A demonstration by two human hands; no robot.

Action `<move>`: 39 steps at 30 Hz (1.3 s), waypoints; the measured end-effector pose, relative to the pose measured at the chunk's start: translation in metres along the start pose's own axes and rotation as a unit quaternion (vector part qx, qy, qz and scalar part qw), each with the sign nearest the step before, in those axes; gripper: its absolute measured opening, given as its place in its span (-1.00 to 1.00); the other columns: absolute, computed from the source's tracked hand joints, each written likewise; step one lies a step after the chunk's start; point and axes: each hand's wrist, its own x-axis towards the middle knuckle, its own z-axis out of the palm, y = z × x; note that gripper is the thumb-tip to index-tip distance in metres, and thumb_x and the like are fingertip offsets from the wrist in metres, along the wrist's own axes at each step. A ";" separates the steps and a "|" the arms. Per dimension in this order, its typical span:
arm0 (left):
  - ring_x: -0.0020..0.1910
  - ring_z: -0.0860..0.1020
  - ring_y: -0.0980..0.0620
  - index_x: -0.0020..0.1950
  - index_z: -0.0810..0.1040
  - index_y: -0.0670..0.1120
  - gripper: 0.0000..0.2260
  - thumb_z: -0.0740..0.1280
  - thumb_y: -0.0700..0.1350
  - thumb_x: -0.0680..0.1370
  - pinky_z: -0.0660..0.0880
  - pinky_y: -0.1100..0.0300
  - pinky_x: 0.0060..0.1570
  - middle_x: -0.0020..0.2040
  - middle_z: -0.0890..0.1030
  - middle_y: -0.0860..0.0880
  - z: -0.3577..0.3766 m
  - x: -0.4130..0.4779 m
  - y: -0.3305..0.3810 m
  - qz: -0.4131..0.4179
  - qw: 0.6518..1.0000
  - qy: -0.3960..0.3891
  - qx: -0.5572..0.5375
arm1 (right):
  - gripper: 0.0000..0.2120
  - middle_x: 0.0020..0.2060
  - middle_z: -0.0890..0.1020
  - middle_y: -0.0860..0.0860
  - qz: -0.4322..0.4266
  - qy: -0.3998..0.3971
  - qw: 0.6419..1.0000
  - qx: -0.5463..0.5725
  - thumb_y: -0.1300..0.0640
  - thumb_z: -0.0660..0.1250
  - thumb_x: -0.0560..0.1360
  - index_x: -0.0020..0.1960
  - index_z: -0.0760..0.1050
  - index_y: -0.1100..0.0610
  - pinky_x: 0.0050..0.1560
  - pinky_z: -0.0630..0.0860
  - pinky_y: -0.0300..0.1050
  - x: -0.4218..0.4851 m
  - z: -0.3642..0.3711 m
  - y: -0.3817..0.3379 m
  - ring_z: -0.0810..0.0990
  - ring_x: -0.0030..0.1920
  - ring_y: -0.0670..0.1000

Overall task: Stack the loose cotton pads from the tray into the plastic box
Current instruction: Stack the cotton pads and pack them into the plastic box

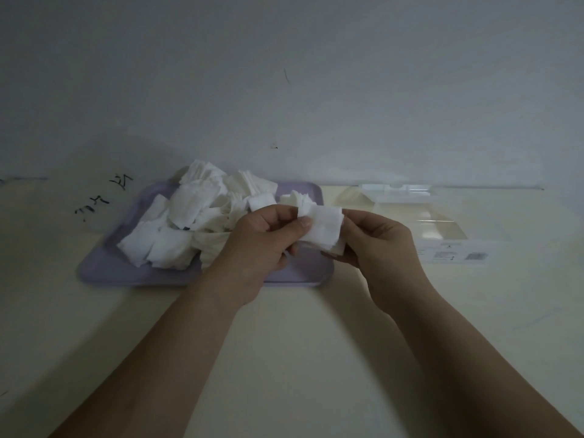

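My left grip (262,238) and right grip (379,245) both pinch one small bundle of cotton pads (325,226) above the purple tray's (132,273) right end. A loose heap of pads (189,213) covers its left; the clear plastic box (448,251) sits on the desk (300,343) just right of it.

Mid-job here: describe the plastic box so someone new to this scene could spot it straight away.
Start at the lilac tray heaped with white cotton pads on the cream table. Just right of it, near the wall, sits the plastic box. It is the only clear-walled thing there, with a printed label on its near side.
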 end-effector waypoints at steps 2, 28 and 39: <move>-0.33 0.35 0.03 0.04 0.70 -0.12 -0.95 0.44 -0.19 0.61 0.21 0.28 -0.52 -0.26 0.47 -0.16 0.000 0.001 -0.001 0.001 1.000 0.009 0.003 | -0.82 -0.02 0.77 0.18 0.000 -0.013 1.000 0.000 0.26 0.33 0.66 0.14 0.71 0.21 0.07 0.70 0.08 0.000 0.000 0.000 0.76 0.04 0.18; -0.33 0.40 0.04 0.02 0.72 -0.08 -0.96 0.47 -0.17 0.59 0.28 0.25 -0.45 -0.34 0.52 -0.07 0.008 -0.001 -0.004 0.018 0.999 0.037 0.020 | -0.75 0.06 0.75 0.19 0.021 -0.052 0.997 0.048 0.23 0.22 0.71 0.16 0.68 0.18 0.09 0.67 0.02 0.000 0.002 -0.001 0.74 0.11 0.15; -0.34 0.49 0.11 0.12 0.69 -0.10 -0.86 0.48 -0.11 0.59 0.40 0.26 -0.33 -0.33 0.57 0.04 0.009 0.000 -0.006 0.037 0.996 0.080 0.017 | -0.49 0.22 0.69 0.25 0.016 -0.150 0.983 0.109 0.61 0.26 0.50 0.37 0.53 0.27 0.41 0.52 0.06 -0.004 0.004 -0.007 0.65 0.29 0.22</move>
